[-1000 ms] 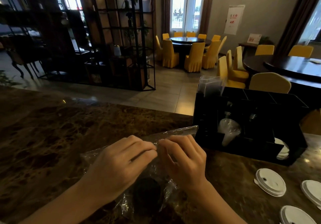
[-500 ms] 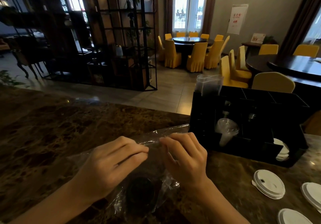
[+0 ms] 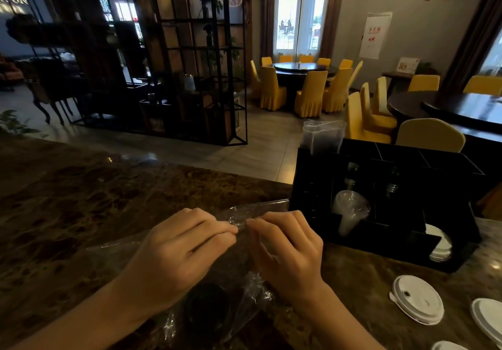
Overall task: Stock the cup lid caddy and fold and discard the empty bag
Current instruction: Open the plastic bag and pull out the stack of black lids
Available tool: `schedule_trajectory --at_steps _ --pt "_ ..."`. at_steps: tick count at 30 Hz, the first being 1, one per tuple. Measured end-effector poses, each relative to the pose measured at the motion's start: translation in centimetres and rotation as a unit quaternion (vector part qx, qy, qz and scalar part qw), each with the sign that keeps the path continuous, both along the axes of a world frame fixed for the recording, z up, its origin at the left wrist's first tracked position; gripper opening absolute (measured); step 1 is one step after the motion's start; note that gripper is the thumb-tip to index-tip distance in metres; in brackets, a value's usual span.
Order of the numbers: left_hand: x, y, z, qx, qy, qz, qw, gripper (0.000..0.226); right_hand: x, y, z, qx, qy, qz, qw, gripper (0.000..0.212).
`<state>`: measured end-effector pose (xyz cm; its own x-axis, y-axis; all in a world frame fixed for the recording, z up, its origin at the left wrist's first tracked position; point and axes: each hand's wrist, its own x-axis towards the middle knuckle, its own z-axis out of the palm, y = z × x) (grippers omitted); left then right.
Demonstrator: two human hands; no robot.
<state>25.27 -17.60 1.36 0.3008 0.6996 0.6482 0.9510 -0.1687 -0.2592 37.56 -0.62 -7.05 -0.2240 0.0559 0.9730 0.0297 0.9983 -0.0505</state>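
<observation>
The clear bag (image 3: 245, 215) lies crumpled flat on the bench, its far end reaching the caddy (image 3: 312, 175). The black caddy stands upright to the right, white lids (image 3: 440, 243) stacked in its lower right slot. Three loose white lids (image 3: 418, 299) lie flat near its front

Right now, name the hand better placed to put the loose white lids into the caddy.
Probably the right hand: the white lids and black caddy lie on its side, while the left hand can hold the bag.
</observation>
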Motion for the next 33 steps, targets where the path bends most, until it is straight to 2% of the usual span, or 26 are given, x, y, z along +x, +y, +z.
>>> schedule_trajectory --at_steps 11,20,24,27,30,33 --pt "-0.2 0.2 0.3 0.02 -0.035 -0.004 0.999 0.012 1.0 1.8 1.0 0.021 -0.008 -0.021 1.0 0.002" --pt "-0.7 -0.1 0.9 0.013 -0.024 0.006 1.0 0.013 2.7 2.6 1.6 -0.011 -0.036 -0.053 0.998 0.011" --pt "-1.1 0.1 1.3 0.009 -0.023 0.02 0.999 0.013 3.7 3.2 2.5 -0.033 -0.064 -0.03 0.997 0.012" --pt "-2.0 -0.3 1.8 -0.002 -0.057 0.053 0.997 0.018 4.7 3.8 3.5 -0.074 -0.083 0.016 0.994 0.013" --pt "-3.1 -1.0 2.5 -0.005 -0.134 0.104 0.986 0.016 5.5 4.6 4.6 -0.104 -0.102 0.05 0.988 0.014" --pt "-4.4 -1.6 3.4 -0.02 -0.199 0.149 0.968 0.024 6.2 5.2 5.9 -0.126 -0.117 0.065 0.983 0.012"
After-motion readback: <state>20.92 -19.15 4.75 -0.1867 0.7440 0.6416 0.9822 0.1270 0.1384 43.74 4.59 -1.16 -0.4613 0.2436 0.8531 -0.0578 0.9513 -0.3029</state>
